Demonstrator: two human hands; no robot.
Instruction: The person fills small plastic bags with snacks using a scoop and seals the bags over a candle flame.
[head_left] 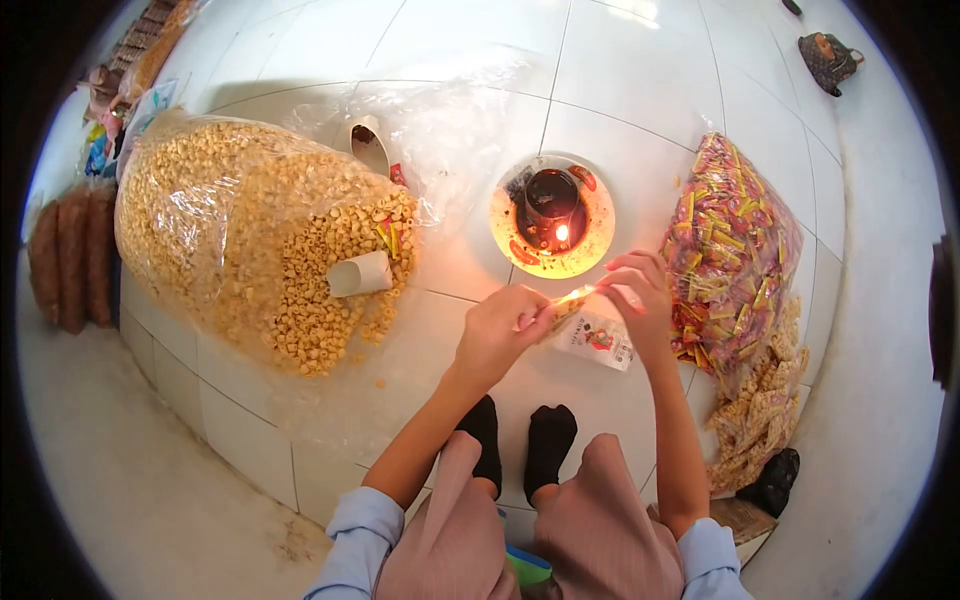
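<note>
My left hand is closed on one end of a small clear plastic packet, whose contents I cannot make out. At the packet's other end, the fingers of my right hand pinch its edge. Both hands are just in front of a shallow plate with dark stains. On that plate stands a dark round container, and a small flame burns by its near side. Beneath the hands lies a white printed packet, partly hidden by the left hand and the small packet.
A big clear bag of yellow ring snacks spills open at left, with a white scoop on the snacks. Another cup lies behind. At right are a bag of red-yellow sachets and bagged pale snacks.
</note>
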